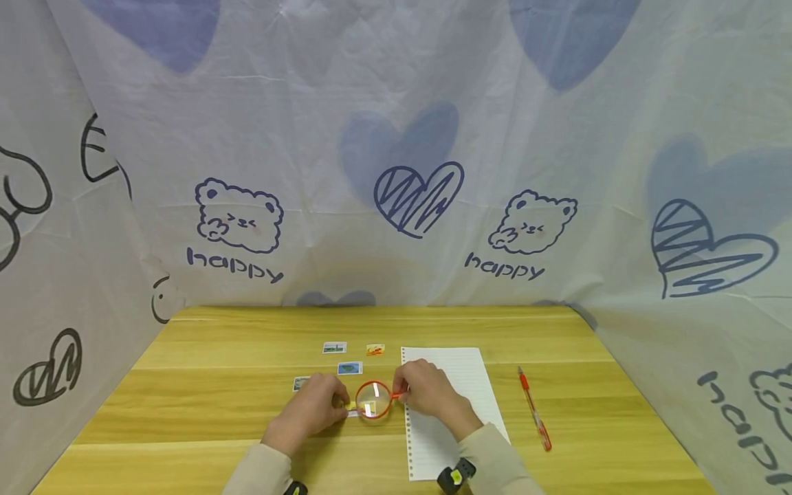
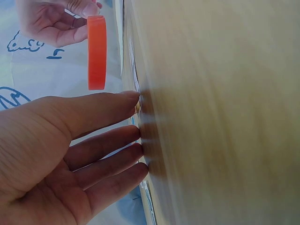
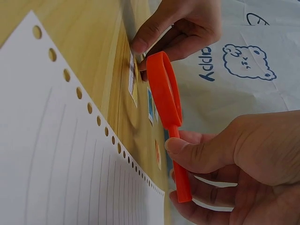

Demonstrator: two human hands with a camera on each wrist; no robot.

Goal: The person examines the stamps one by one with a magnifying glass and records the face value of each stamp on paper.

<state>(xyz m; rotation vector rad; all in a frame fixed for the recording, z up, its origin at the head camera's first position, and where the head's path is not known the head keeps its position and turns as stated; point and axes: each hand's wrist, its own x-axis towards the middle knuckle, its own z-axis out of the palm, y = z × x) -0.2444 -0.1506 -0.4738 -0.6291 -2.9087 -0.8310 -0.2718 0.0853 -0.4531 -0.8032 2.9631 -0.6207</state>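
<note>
My right hand (image 1: pixel 428 390) grips the handle of a red-rimmed magnifying glass (image 3: pixel 161 91), thumb on one side and fingers on the other. The lens is held above the table, over a small yellow-and-white stamp (image 3: pixel 133 79) lying on the wood. Thumb and forefinger of my left hand (image 1: pixel 314 405) pinch the stamp's left edge, the other fingertips touching the table. Part of the stamp shows through the lens. Beyond the hands lie a blue stamp (image 1: pixel 350 368), a green stamp (image 1: pixel 335 348) and a yellow-red stamp (image 1: pixel 375 350). Another stamp (image 1: pixel 300 382) is partly hidden behind my left hand.
A lined, hole-punched sheet of paper (image 1: pixel 460 440) lies under my right hand and forearm. A red pen (image 1: pixel 535 410) rests to its right on the wooden table (image 1: pixel 185 385). White cloth (image 1: pixel 322 240) printed with bears and hearts hangs behind and at both sides.
</note>
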